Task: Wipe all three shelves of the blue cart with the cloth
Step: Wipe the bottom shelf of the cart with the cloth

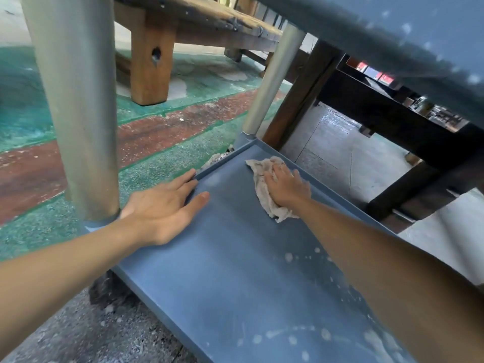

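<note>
A low blue shelf of the cart [225, 263] fills the lower middle of the head view, dusty with pale spots near its front right. My right hand [286, 186] presses flat on a crumpled off-white cloth [262, 189] at the shelf's far end, near the right rim. My left hand [162, 208] lies open, palm down, on the shelf's left rim, fingers spread, beside a grey metal post [78, 106]. Another blue shelf [408, 35] hangs overhead at the top right, its underside speckled.
A second grey post [272, 82] rises from the far corner. A wooden bench [154, 48] stands behind on a green and red painted floor. A dark table frame [392, 121] sits to the right. Grey concrete floor lies at the lower left.
</note>
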